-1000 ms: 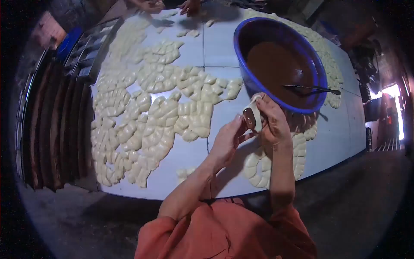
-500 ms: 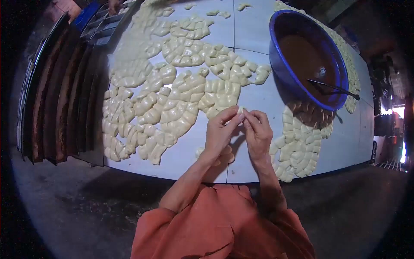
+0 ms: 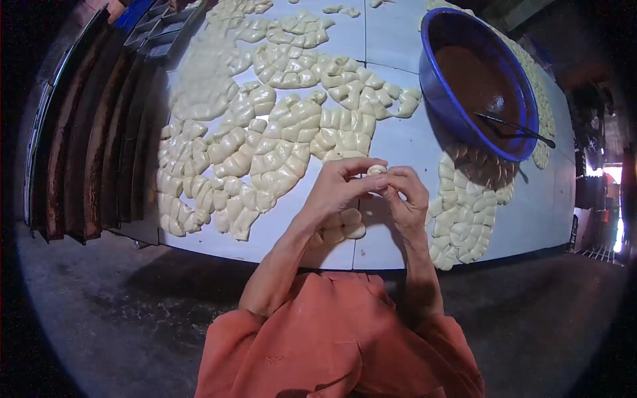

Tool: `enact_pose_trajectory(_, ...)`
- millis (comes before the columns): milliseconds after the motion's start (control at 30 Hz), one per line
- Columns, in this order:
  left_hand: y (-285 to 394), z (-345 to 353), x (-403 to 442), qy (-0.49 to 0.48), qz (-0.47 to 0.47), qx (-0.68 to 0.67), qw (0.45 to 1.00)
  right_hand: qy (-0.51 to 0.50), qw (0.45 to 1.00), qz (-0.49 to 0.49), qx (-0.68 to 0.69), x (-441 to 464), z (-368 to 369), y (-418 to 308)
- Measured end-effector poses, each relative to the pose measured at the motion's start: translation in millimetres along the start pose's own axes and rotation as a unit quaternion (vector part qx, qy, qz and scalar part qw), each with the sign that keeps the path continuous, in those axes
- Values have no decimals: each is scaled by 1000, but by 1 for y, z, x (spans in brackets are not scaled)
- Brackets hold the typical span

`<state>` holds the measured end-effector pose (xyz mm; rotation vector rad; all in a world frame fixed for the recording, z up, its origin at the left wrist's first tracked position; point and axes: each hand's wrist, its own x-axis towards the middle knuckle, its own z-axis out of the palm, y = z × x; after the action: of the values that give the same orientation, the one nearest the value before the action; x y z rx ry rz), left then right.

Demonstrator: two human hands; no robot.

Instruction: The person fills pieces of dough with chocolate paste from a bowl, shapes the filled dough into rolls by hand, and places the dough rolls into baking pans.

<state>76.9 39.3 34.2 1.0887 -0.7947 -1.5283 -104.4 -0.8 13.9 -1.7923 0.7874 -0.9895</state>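
My left hand (image 3: 342,186) and my right hand (image 3: 405,192) meet above the near part of the table. Between their fingertips they pinch a small pale dough piece (image 3: 377,170), partly covered by the fingers. Below and behind my left hand lies a small group of dough pieces (image 3: 342,227) near the table's front edge. Just beyond and left of my hands spreads a large patch of glossy dough pieces (image 3: 279,149), pressed side by side. Another patch of dough pieces (image 3: 464,219) lies to the right of my right hand.
A deep blue basin (image 3: 434,83) with brown filling (image 3: 474,79) stands at the right back, a dark-handled utensil (image 3: 517,129) leaning in it. Dark trays (image 3: 79,139) stand on edge at the left. Metal moulds (image 3: 162,33) sit at the back left of the white table (image 3: 391,146).
The dough piece between my fingers now looks rounder and shows more. My fingers have shifted around it. The view has tilted slightly, so the table sits a little higher.
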Motion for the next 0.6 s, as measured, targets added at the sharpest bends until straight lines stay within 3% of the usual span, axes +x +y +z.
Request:
enact_pose_trajectory(67, 7, 0, -4, -17, 15, -1, 1000, 32, 995, -66, -68, 0, 3, -5)
enact_pose_trajectory(133, 12, -1, -7, -12, -70, -37, 997, 47, 995, -51, -71, -3, 18, -5)
enact_pose_trajectory(200, 3, -4, -9, -15, -70, -17, 997, 205, 972, -39, 105, -7, 40, -1)
enact_pose_trajectory(267, -17, -8, -8, -64, -20, 0, 998, 201, 972, -43, 110, -14, 39, 12)
enact_pose_trajectory(367, -12, 4, -23, -61, -16, 5, 998, 197, 972, -63, -112, -18, 32, 7)
enact_pose_trajectory(400, -16, 7, -26, -52, 13, -29, 998, 197, 972, -57, -115, -20, 30, 7)
enact_pose_trajectory(433, -11, 4, -31, -73, -17, 50, 996, 190, 976, -22, -104, -22, 28, 8)
enact_pose_trajectory(500, -20, 6, -30, -34, -26, 63, 997, 176, 982, 54, -45, -28, 26, 7)
enact_pose_trajectory(600, -27, 12, -31, 36, 39, 92, 994, 147, 989, -10, -22, -26, 15, -19)
